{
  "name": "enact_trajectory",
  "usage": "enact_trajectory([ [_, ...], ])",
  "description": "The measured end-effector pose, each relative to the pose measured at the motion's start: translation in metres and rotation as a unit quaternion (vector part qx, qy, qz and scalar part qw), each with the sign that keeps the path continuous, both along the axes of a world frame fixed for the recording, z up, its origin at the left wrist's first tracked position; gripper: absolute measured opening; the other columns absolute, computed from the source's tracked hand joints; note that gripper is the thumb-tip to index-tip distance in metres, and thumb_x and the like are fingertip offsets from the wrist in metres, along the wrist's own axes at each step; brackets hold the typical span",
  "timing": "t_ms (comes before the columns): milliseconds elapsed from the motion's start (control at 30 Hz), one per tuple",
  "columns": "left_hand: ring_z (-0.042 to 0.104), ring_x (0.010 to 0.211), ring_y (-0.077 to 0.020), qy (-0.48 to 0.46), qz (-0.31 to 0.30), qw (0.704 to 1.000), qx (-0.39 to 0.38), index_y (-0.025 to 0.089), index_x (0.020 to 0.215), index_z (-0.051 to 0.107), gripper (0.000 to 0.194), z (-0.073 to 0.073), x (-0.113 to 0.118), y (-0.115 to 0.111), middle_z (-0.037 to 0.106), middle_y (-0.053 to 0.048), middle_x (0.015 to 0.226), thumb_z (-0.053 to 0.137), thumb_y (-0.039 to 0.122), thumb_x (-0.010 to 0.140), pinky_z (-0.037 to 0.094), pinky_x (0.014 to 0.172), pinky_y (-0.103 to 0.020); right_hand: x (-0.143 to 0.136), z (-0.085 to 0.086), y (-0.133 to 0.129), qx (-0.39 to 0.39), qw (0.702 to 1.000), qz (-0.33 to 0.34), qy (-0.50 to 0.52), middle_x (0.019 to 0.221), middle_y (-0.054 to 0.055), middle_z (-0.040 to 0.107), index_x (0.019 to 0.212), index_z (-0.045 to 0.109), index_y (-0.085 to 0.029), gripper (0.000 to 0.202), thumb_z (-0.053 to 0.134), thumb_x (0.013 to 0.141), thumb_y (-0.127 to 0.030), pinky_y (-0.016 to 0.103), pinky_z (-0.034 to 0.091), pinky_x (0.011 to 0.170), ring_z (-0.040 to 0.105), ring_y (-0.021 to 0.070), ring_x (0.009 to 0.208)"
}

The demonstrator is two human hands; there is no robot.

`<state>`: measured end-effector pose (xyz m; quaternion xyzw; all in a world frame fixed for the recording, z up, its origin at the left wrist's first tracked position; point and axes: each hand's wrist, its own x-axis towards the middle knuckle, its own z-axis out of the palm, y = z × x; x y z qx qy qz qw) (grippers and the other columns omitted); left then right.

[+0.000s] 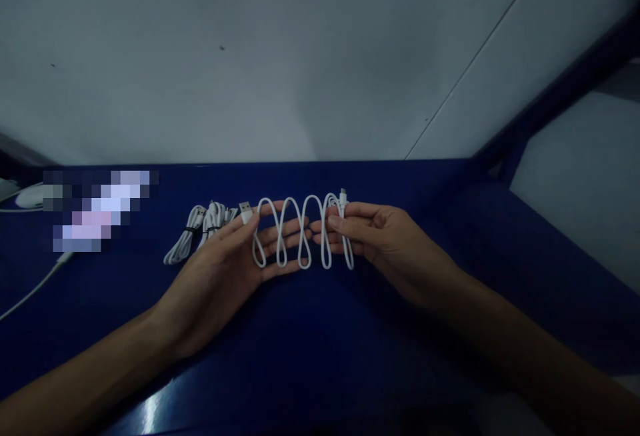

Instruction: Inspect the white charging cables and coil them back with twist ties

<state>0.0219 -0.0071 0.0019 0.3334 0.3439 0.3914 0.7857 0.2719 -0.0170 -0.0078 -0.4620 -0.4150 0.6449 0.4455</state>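
Observation:
A white USB cable [303, 233] stretches between my two hands, bent into several even loops side by side. My left hand [227, 256] pinches its large USB plug end [244, 207] under the thumb, with the other fingers spread behind the loops. At the opposite end, my right hand [385, 233] grips the last loops between thumb and forefinger, and the small plug [343, 196] sticks up there. Behind my left hand lie tied white cables: one bundle [186, 236] has a black tie, and another bundle [213, 216] is partly hidden by the hand.
The blue table [320, 329] meets a pale wall panel [250, 63] at the back. To the left lies a blurred-out bright object [103, 213] with a white cord [35, 293]. Another white item [30, 196] rests at the far left. A blue frame [555, 96] runs along the right.

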Motion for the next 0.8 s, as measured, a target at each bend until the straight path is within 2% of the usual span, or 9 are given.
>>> enact_trajectory([
  [400,0.047,0.162,-0.0444,-0.006,-0.004,1.0,-0.01,0.021,0.145,0.071,0.038,0.002,0.0026,-0.0003,0.063,-0.019,0.165,0.061,0.04,0.115,0.048,0.126,-0.067,-0.0033,-0.0009,-0.0016,0.026,0.999,-0.015,-0.027,0.118,0.007,0.087,0.115,0.087,-0.026,0.031,0.096,0.087,-0.036,0.044,0.061,0.111,0.083,0.0269,0.111],
  [600,0.045,0.164,-0.0432,-0.024,-0.014,1.0,-0.01,0.022,0.15,0.069,0.04,-0.0012,-0.0009,0.0,0.062,-0.019,0.166,0.055,0.039,0.117,0.054,0.121,-0.065,-0.0049,-0.0007,-0.0016,0.024,0.999,-0.034,-0.035,0.112,0.008,0.086,0.11,0.086,-0.024,0.03,0.097,0.083,-0.032,0.043,0.063,0.106,0.082,0.026,0.107],
  [800,0.046,0.163,-0.0428,-0.031,-0.014,0.999,-0.019,0.028,0.155,0.065,0.041,0.0006,-0.0016,-0.0001,0.062,-0.017,0.167,0.051,0.039,0.119,0.054,0.119,-0.068,-0.0045,0.0013,-0.0032,0.013,0.999,-0.036,-0.035,0.113,0.008,0.086,0.113,0.086,-0.023,0.029,0.095,0.086,-0.03,0.041,0.062,0.104,0.082,0.025,0.106],
])
